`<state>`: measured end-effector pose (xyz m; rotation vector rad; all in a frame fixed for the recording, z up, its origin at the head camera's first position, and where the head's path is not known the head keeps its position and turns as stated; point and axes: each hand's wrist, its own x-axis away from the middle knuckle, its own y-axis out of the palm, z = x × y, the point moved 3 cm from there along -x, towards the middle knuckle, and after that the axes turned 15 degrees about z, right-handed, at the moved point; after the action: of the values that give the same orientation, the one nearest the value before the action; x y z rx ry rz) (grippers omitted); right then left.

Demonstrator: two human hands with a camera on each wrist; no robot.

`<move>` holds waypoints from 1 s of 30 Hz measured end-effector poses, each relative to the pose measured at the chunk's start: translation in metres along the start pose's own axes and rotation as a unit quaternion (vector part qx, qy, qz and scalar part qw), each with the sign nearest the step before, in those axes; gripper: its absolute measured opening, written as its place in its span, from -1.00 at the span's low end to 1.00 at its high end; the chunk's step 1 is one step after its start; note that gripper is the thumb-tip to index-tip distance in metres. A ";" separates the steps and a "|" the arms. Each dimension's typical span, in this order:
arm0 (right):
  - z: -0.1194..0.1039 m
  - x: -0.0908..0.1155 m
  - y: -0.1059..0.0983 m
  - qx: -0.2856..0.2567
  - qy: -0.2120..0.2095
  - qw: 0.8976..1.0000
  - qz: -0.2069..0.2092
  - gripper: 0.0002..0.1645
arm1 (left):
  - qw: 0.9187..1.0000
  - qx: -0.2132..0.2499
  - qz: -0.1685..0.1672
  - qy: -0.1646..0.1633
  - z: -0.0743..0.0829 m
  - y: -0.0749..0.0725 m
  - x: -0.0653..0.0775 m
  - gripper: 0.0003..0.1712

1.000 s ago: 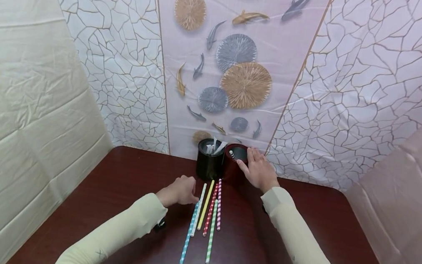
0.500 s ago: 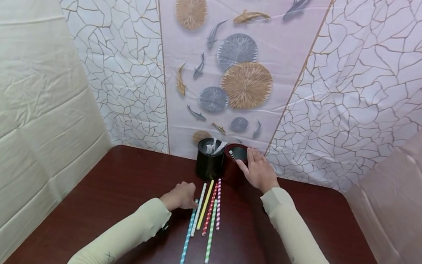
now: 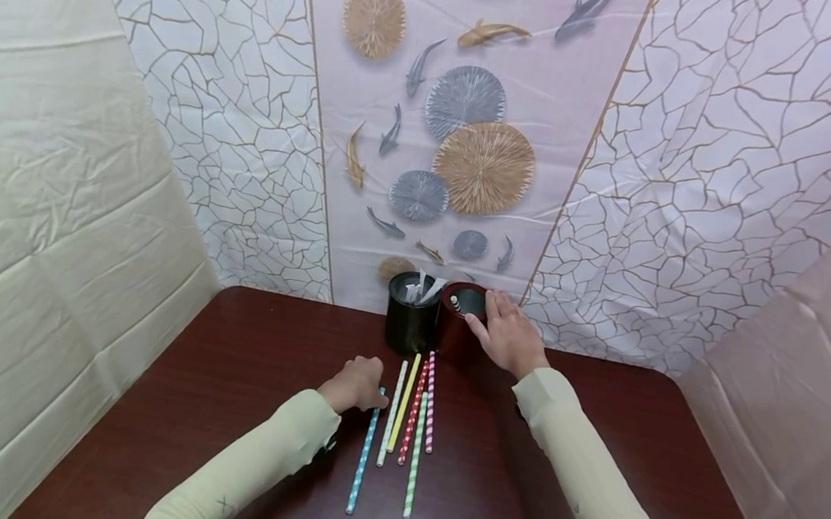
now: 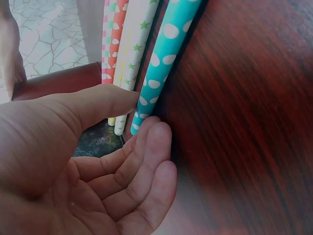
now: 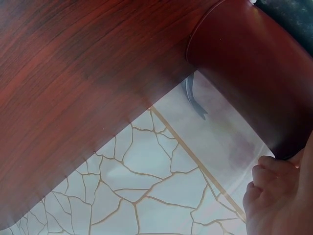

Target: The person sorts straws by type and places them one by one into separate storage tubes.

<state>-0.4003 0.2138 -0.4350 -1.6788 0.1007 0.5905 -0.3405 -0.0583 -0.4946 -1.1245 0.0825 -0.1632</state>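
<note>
My left hand [image 3: 356, 383] pinches a blue paper straw with white dots [image 3: 365, 453] near its far end, between thumb and index finger; in the left wrist view the other fingers curl loosely below it. Just right of it lie several more paper straws: a white one with green stars [image 4: 138, 46], a yellow one [image 3: 405, 403], a red one [image 3: 412, 416], a pink striped one [image 3: 430, 409] and a green striped one [image 3: 416, 457]. My right hand [image 3: 511, 334] holds the dark red cup [image 5: 249, 73] at its rim. Inside that cup leans a black-and-white striped straw [image 3: 454, 302].
A black cup [image 3: 410, 325] holding several white paper-wrapped sticks [image 3: 424, 289] stands left of the red cup. Both are near the back edge of the dark red wood table [image 3: 249, 377]. A patterned cloth [image 3: 427, 129] hangs behind, with pale cloth at both sides.
My left hand has closed its thumb and finger on the blue straw and shifted it slightly left, away from the white one. My right hand stays at the red cup.
</note>
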 end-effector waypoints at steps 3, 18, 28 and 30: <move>0.000 0.001 0.000 -0.004 0.002 1.000 -0.002 0.01 | 1.000 0.005 0.001 0.000 -0.001 0.000 0.000 -0.64; 0.000 0.000 0.000 -0.001 0.007 1.000 -0.006 0.01 | 1.000 0.008 0.000 -0.002 -0.003 -0.007 -0.001 -0.69; 0.000 -0.001 -0.001 -0.009 0.010 1.000 -0.009 0.02 | 1.000 0.029 0.009 0.003 0.004 -0.023 -0.007 -0.49; 0.000 -0.001 0.000 -0.008 0.010 1.000 -0.010 0.02 | 0.999 0.037 0.007 0.010 0.005 -0.027 -0.010 -0.37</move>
<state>-0.4013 0.2138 -0.4342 -1.6991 0.0931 0.5602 -0.3516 -0.0633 -0.4682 -1.0483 0.1012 -0.1639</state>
